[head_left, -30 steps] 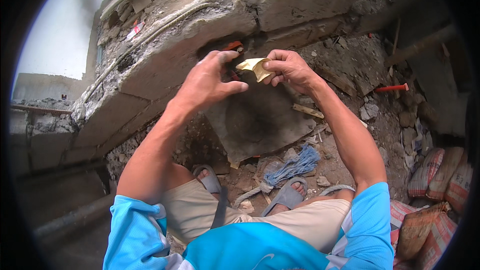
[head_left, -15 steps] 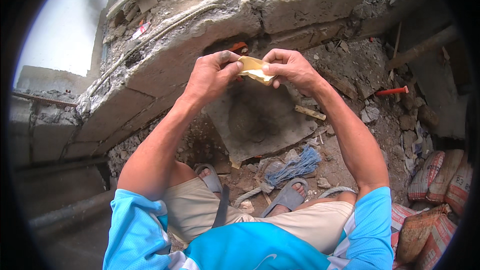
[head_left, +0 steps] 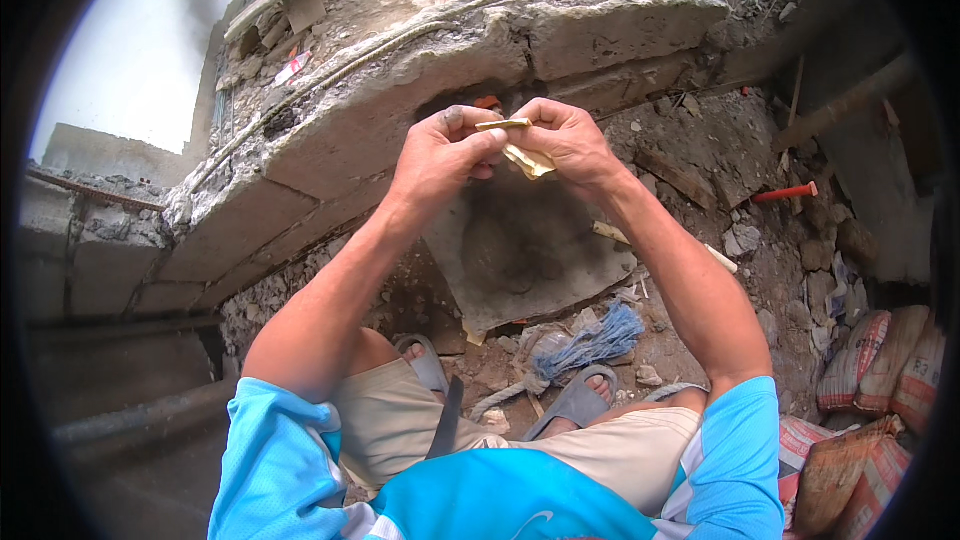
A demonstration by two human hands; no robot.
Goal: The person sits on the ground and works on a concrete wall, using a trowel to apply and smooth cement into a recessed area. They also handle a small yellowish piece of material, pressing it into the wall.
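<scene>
Both hands meet in front of me at the upper middle, holding a small folded piece of yellowish material [head_left: 531,162]. It looks like paper or thin plastic; which one I cannot tell. My left hand [head_left: 440,155] pinches its left side between thumb and fingers. On the other side my right hand [head_left: 572,145] has its fingers closed on the piece. One narrow folded edge sticks up between the fingertips, and a loose flap hangs below. Under the hands lies a flat grey slab [head_left: 590,265] with a dark, damp-looking patch in its middle.
A broken concrete block wall [head_left: 350,135] curves across beyond my hands. Blue frayed fibre [head_left: 597,340] lies near my sandalled feet. A red rod [head_left: 785,193] juts from rubble at right, with stacked sacks [head_left: 855,360] below it. A pale stick [head_left: 611,232] rests by the slab.
The yellowish piece was spread wider and is now folded narrower between my fingers. My hands have drawn closer together.
</scene>
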